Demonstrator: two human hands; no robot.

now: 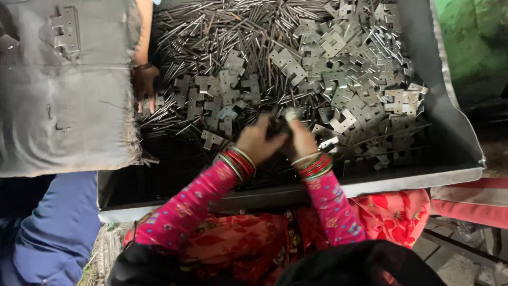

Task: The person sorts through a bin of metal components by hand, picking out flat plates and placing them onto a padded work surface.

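My left hand (257, 141) and my right hand (300, 135) meet over the near part of a big metal tray (402, 181). Both close on a small dark metal part (277, 127) held between them; blur hides its exact shape. Red and green bangles ring both wrists, the sleeves are pink and patterned, and a pale wrap covers one right fingertip. Flat grey hinge leaves (338, 69) lie heaped just beyond my hands and to the right. Thin metal pins (211, 32) are piled at the tray's far left.
Another person's hand (144, 85) reaches into the tray's left side among the pins. A worn grey slab (63, 116) with one hinge (64, 30) on it covers the left. A blue-clothed leg (58, 228) is below it. A green wall (473, 37) stands at right.
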